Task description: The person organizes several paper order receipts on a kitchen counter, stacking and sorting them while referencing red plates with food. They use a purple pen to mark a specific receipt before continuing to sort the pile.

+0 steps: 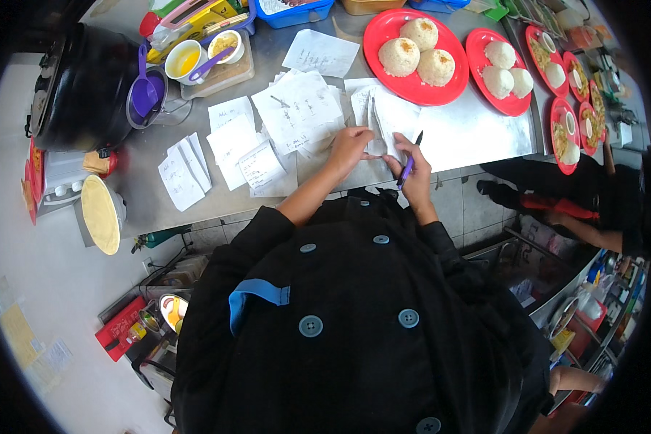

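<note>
At the front edge of the steel counter [141, 195], my left hand [351, 147] has its fingers on the lower left edge of a small stack of white paper slips [393, 116]. My right hand [415, 169] pinches the lower right corner of that stack between thumb and finger. A purple pen [407, 172] with a black tip also lies in my right hand, pointing up and away. Left of my hands, several handwritten paper sheets [298, 106] are spread over the metal. A printed receipt [261, 165] rests among them.
Red plates [370, 54] hold molded rice mounds [399, 57]; several more plates of food [560, 138] stand farther right. A black pot [89, 92], purple ladle [145, 95] and white cups [180, 64] are at left. Another person's arm [586, 230] shows at right.
</note>
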`<state>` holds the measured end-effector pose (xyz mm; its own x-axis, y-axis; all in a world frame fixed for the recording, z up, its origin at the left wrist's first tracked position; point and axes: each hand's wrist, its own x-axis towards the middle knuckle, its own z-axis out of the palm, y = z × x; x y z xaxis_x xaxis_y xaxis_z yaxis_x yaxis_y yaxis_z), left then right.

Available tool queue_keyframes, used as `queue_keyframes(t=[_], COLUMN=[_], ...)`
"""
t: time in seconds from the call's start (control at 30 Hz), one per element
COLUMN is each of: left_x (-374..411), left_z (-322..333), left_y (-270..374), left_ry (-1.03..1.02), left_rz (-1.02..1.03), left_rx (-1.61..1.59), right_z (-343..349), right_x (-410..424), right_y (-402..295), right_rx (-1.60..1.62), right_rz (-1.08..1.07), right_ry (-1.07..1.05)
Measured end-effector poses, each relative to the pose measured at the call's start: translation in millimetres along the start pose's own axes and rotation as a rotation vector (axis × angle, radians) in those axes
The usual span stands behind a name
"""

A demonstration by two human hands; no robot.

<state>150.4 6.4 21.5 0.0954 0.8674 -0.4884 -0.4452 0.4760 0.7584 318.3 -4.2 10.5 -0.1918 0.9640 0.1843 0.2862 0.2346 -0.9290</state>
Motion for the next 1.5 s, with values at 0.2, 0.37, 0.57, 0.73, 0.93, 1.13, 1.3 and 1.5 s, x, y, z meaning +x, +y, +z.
queue_keyframes(t=[0.2,0.37,0.57,0.73,0.93,1.13,1.3,1.5], left_x=[4,7,2,6,5,2,-8,-55], left_z=[-3,-8,-3,-3,2,1,4,-21], left_y=[-11,-17,-14,-18,-18,-20,-1,34], left_ry=[0.027,0.134,0.246,0.255,0.211,0.213,0.078,-0.078], left_rz=[0.03,0.089,0.292,0.245,0.181,0.213,0.178,0.019], left_rx=[0.197,0.449,0.755,0.578,0.278,0.333,0.33,0.526], right_z=[-4,-7,-6,-5,-10,-8,-2,0], right_x=[-4,5,4,5,4,1,7,21], right_y=[-8,-9,-17,-19,-12,0,-8,-22], right_rx=[-0.03,0.084,-0.049,0.034,-0.05,0.019,-0.239,-0.366], right_rz=[0.24,0.184,0.178,0.149,0.195,0.253,-0.139,-0.166], right_ry=[0.182,0.387,0.391,0.304,0.319,0.329,-0.101,-0.205])
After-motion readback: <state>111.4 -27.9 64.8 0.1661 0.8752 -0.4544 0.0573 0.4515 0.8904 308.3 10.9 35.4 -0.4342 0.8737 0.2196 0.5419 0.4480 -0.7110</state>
